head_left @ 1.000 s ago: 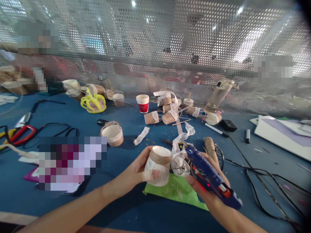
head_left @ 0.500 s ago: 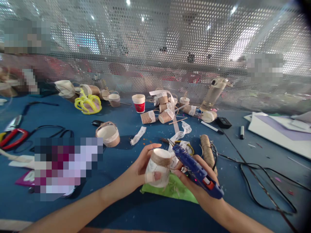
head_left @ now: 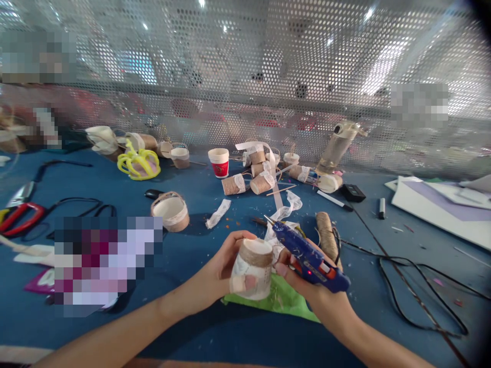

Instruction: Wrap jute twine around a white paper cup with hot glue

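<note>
My left hand [head_left: 224, 260] is wrapped round a white paper cup [head_left: 251, 278] that has brown twine wound round its upper part. A bandage covers part of my left thumb. In my right hand [head_left: 303, 286] lies a blue glue gun [head_left: 307, 255], its metal nozzle pointing up and left, beyond the cup's rim. A small red light glows on the gun's side. My right fingertips are close to the cup's right side; whether they touch it I cannot tell. Beneath both hands lies a green sheet [head_left: 287, 301]. White lace ribbon [head_left: 287, 209] trails behind the gun.
A spool of twine [head_left: 327, 235] and a black cable [head_left: 387, 296] lie on the right. At the left are a twine-trimmed cup [head_left: 171, 212] and red-handled pliers [head_left: 26, 220]. Several decorated cups, a red cup [head_left: 220, 163] and a clear bottle [head_left: 337, 145] line the back.
The glue gun has turned flatter in my right hand, its rear end rising. My left hand and the cup have shifted slightly down and right.
</note>
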`<state>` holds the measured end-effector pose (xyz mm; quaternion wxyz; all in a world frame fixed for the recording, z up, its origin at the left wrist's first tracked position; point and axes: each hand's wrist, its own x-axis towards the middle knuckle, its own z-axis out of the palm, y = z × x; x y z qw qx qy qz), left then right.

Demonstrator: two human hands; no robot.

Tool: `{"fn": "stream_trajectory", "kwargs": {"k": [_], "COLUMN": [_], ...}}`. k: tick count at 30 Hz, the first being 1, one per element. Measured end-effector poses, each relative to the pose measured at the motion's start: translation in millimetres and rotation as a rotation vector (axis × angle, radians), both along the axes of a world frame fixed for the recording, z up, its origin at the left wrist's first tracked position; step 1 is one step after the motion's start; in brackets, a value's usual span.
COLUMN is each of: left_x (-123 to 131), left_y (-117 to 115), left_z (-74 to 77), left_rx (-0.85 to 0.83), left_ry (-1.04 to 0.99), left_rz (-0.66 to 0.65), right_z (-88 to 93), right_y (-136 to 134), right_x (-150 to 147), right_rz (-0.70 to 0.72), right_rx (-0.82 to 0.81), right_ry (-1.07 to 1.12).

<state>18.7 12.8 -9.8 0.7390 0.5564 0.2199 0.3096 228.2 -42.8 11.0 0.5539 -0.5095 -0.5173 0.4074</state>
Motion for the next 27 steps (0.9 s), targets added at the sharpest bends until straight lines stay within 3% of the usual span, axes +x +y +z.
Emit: {"fn": "stream_trajectory", "kwargs": {"k": [10, 27], "left_x": [-0.1, -2.0], "left_y": [-0.6, -1.4], "left_z": [0.5, -1.8], "left_rx": [-0.017, -0.029], "left_ry": [0.0, -0.017], "left_rz": [-0.019, -0.04], "right_z": [-5.7, -2.4], "right_y": [0.6, 0.0], "right_x": [-3.3, -1.8], "right_rz": [-0.019, -0.025], "right_rx": [-0.069, -0.069], "right_ry": [0.178, 0.11]}}
